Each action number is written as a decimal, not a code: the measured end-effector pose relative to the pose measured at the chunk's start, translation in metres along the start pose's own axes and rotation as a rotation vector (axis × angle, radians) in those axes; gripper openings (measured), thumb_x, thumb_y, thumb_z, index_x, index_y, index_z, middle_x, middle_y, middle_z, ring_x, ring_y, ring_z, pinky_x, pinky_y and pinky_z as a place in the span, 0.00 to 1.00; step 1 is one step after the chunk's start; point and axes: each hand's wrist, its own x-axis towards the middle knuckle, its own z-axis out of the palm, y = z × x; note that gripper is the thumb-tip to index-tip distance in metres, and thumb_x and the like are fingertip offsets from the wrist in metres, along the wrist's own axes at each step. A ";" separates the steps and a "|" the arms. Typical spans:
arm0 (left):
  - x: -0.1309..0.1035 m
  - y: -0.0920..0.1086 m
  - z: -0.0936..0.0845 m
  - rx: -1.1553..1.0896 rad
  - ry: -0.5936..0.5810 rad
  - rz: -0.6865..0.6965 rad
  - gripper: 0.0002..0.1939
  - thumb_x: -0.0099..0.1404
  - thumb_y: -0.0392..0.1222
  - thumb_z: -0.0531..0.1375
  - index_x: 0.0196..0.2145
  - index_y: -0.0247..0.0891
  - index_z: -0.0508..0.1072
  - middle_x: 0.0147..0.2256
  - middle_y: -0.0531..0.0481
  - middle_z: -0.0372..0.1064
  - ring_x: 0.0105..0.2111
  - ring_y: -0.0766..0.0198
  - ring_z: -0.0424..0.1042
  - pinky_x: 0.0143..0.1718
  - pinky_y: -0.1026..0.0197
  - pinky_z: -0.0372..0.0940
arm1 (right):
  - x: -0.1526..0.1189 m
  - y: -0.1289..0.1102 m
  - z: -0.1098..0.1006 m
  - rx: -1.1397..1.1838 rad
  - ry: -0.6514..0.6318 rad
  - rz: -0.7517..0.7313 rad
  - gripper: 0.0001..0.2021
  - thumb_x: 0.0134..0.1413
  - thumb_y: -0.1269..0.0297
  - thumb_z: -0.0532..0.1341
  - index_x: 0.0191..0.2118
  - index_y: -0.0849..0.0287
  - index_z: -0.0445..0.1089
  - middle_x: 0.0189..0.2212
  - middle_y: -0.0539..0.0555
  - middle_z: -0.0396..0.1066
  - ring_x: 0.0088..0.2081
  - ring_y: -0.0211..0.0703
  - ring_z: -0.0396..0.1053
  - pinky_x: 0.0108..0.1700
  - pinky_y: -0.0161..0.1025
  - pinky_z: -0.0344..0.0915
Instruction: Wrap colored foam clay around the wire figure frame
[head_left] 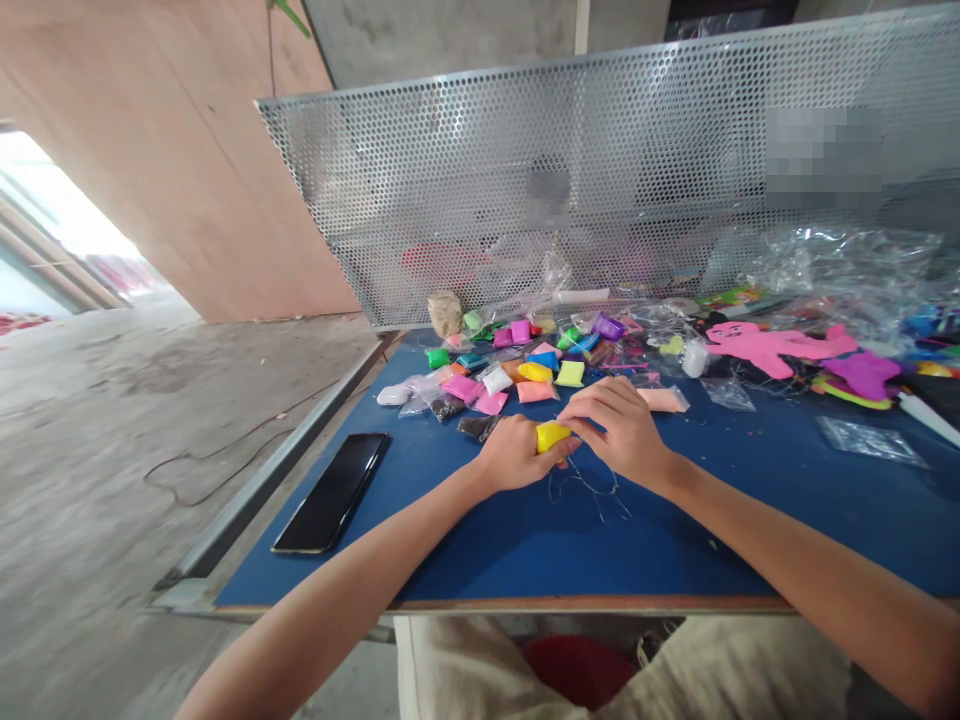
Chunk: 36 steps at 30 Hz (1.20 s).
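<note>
A small, shiny yellow clay packet (553, 435) is gripped between the thumb and fingers of my left hand (517, 452). Against its upper right edge, my right hand (616, 425) has its fingers pinched together; whether they hold the packet's corner itself is hard to see. Thin, wiry threads (592, 485) curl on the table just below both hands. A dark packet (478, 428) lies partly behind my left hand. Beyond my hands are several clay packets in many colours, among them a pale yellow one (570, 373) and a peach one (664, 400) beside my right hand.
A black phone (332, 492) lies at the left of the blue table (480, 560). At the right are a pink foam figure (780, 345), a purple piece (862, 372) and clear plastic bags (870, 440). A perforated metal panel (480, 190) stands along the back.
</note>
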 end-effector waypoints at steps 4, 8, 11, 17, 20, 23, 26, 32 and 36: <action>0.000 0.000 -0.002 0.047 0.047 0.012 0.24 0.71 0.58 0.52 0.32 0.40 0.80 0.29 0.49 0.78 0.28 0.62 0.75 0.32 0.63 0.64 | 0.011 0.033 -0.004 -0.009 -0.038 0.057 0.06 0.65 0.64 0.58 0.37 0.54 0.72 0.33 0.51 0.76 0.36 0.43 0.70 0.42 0.44 0.60; 0.005 -0.015 -0.011 0.165 0.326 0.027 0.18 0.71 0.45 0.53 0.56 0.42 0.70 0.49 0.46 0.75 0.45 0.55 0.75 0.48 0.55 0.65 | 0.039 0.134 -0.020 -0.338 -0.186 0.147 0.12 0.66 0.65 0.54 0.43 0.56 0.75 0.39 0.58 0.75 0.40 0.50 0.68 0.40 0.47 0.61; 0.009 -0.036 -0.016 0.233 0.482 -0.059 0.28 0.69 0.38 0.54 0.65 0.40 0.56 0.56 0.40 0.67 0.55 0.51 0.67 0.56 0.48 0.61 | 0.055 0.199 -0.026 -0.370 -0.468 0.032 0.09 0.57 0.68 0.61 0.40 0.52 0.78 0.40 0.57 0.75 0.42 0.51 0.66 0.40 0.47 0.61; 0.007 -0.047 -0.015 0.348 0.438 -0.126 0.51 0.54 0.59 0.69 0.68 0.46 0.50 0.64 0.37 0.50 0.63 0.37 0.50 0.62 0.32 0.47 | 0.059 0.213 -0.005 -0.362 -0.623 0.015 0.07 0.46 0.63 0.69 0.34 0.54 0.78 0.38 0.58 0.73 0.45 0.53 0.65 0.42 0.45 0.61; 0.005 -0.032 -0.018 0.308 0.460 -0.083 0.40 0.62 0.60 0.62 0.66 0.48 0.53 0.63 0.40 0.51 0.62 0.43 0.53 0.62 0.36 0.48 | 0.065 0.204 -0.009 -0.353 -0.493 0.100 0.09 0.53 0.58 0.65 0.33 0.58 0.77 0.37 0.60 0.73 0.45 0.54 0.66 0.43 0.46 0.61; 0.003 -0.017 -0.021 0.278 0.500 -0.029 0.31 0.67 0.58 0.58 0.63 0.46 0.59 0.62 0.41 0.54 0.61 0.47 0.55 0.62 0.40 0.50 | 0.074 0.193 -0.027 -0.302 -0.125 0.354 0.22 0.64 0.47 0.53 0.39 0.61 0.74 0.35 0.61 0.71 0.39 0.51 0.67 0.36 0.45 0.60; 0.001 -0.009 -0.022 0.242 0.525 0.020 0.25 0.69 0.55 0.57 0.60 0.45 0.63 0.60 0.42 0.59 0.60 0.48 0.57 0.61 0.43 0.52 | 0.073 0.160 -0.044 0.014 0.200 0.596 0.28 0.67 0.41 0.44 0.36 0.57 0.70 0.24 0.53 0.64 0.26 0.43 0.62 0.28 0.42 0.56; -0.001 0.000 -0.024 0.029 0.473 0.123 0.22 0.69 0.53 0.57 0.57 0.42 0.66 0.55 0.43 0.68 0.56 0.52 0.64 0.60 0.47 0.57 | 0.045 0.052 -0.056 0.332 0.062 0.546 0.20 0.61 0.43 0.58 0.29 0.54 0.71 0.21 0.49 0.62 0.23 0.39 0.59 0.25 0.40 0.54; -0.004 0.002 -0.027 -0.285 0.275 0.188 0.26 0.70 0.54 0.55 0.60 0.38 0.63 0.48 0.43 0.74 0.47 0.56 0.73 0.52 0.53 0.65 | 0.030 0.023 -0.052 0.266 -0.139 0.368 0.15 0.56 0.47 0.65 0.32 0.54 0.74 0.30 0.51 0.71 0.28 0.40 0.65 0.31 0.40 0.61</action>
